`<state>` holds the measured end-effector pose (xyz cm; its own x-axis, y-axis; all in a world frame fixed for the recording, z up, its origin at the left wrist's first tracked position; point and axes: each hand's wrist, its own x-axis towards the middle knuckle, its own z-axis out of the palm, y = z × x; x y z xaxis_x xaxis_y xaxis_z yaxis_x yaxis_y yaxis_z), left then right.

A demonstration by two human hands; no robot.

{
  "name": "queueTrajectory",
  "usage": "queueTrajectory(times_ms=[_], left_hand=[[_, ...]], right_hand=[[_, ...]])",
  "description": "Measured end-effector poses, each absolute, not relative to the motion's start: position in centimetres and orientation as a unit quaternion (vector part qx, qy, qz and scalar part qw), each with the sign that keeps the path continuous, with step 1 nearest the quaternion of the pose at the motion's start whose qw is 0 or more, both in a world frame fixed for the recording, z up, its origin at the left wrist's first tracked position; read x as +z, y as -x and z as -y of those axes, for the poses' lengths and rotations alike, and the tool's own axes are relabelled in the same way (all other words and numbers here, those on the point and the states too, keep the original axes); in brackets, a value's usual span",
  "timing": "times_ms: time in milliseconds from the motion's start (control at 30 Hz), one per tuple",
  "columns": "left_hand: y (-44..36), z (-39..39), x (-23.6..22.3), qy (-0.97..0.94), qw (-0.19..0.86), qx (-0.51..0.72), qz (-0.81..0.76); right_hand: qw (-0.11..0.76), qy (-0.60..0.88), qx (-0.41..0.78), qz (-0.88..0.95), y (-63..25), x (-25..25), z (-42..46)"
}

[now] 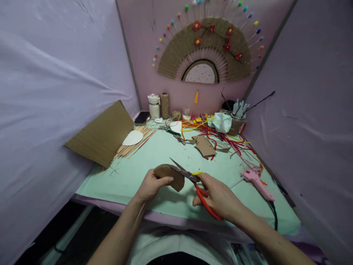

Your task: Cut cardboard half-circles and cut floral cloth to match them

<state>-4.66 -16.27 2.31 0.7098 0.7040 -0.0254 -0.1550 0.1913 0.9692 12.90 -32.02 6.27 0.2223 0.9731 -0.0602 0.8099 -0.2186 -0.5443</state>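
My left hand pinches a rounded piece of brown cardboard above the front of the table, thumb on its face. My right hand grips red-handled scissors with fingers around the loops. The dark blades are parted and reach over the upper right edge of the cardboard, pointing up and left. A strip of yellow shows by the scissors' pivot; I cannot tell what it is. Cardboard scraps lie on the table beyond my hands.
A pink glue gun with a black cord lies at right. Left stand a large cardboard sheet, thin sticks and a white disc. Coloured pipe cleaners, green-handled pliers and a white bottle are farther back.
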Motion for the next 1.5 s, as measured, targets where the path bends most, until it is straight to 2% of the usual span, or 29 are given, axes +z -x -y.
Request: queueTrajectory(times_ms=[300, 467, 633, 700, 833, 900, 1067, 1300, 1500], left_hand=[[4.8, 16.3, 2.1, -0.571, 0.736, 0.269, -0.245], [4.2, 15.8, 2.5, -0.596, 0.690, 0.284, -0.296], [3.9, 14.7, 3.5, -0.600, 0.613, 0.374, -0.353], [3.9, 14.0, 3.5, -0.567, 0.610, 0.414, -0.367], [4.0, 12.1, 3.4, -0.497, 0.627, 0.473, -0.368], [4.0, 11.2, 3.8, -0.478, 0.632, 0.496, -0.355], [3.1, 8.7, 5.5, -0.435, 0.640, 0.544, -0.324], [-0.2, 4.7, 6.3, -0.389, 0.689, 0.538, -0.289], [-0.3, 2.6, 4.8, -0.338, 0.688, 0.571, -0.295]], right_hand=[[0.158, 0.770, 0.166, 0.596, -13.1, 6.3, 32.4], [0.270, 0.771, 0.220, 0.534, -14.7, 5.8, 32.2], [0.358, 0.767, 0.217, 0.486, -16.1, 6.2, 33.1], [0.326, 0.792, 0.190, 0.480, -16.4, 6.7, 33.4], [0.131, 0.824, 0.202, 0.513, -16.5, 7.4, 32.9], [0.093, 0.842, 0.176, 0.502, -16.3, 7.5, 32.1], [0.089, 0.844, 0.124, 0.514, -15.8, 6.5, 28.2], [0.106, 0.874, 0.019, 0.474, -17.7, 5.8, 17.9], [0.071, 0.862, 0.050, 0.499, -18.2, 5.0, 10.1]])
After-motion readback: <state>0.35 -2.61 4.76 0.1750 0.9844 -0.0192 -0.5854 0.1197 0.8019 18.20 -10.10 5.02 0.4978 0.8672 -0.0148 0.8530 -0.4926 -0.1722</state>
